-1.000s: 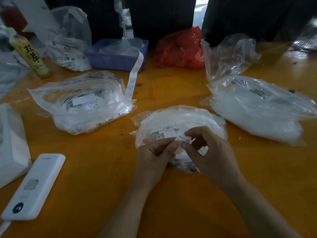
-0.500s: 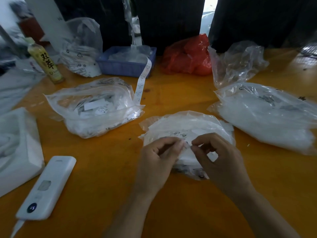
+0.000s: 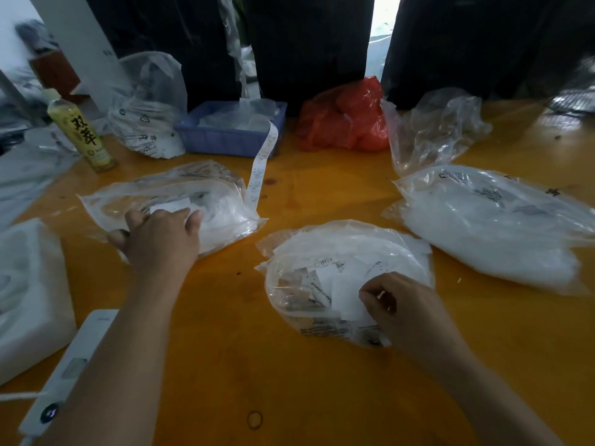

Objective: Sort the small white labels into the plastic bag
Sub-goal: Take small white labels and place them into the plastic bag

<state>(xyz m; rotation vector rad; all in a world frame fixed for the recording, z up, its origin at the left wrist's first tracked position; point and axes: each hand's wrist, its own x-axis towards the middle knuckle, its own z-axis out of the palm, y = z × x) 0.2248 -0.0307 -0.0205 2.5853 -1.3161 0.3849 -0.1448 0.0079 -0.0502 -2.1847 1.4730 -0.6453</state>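
Both hands apart — left (image 3: 161, 235) spread on left bag (image 3: 222, 207); right (image 3: 401, 309) pinching labels (image 3: 346, 294).

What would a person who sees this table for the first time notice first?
Probably the two hands: the left hand reaches into the clear bag of labels on the left, at a white label, while the right hand pinches at the middle bag of labels. Next, the red plastic bag at the far edge of the orange table, beside a blue tray.
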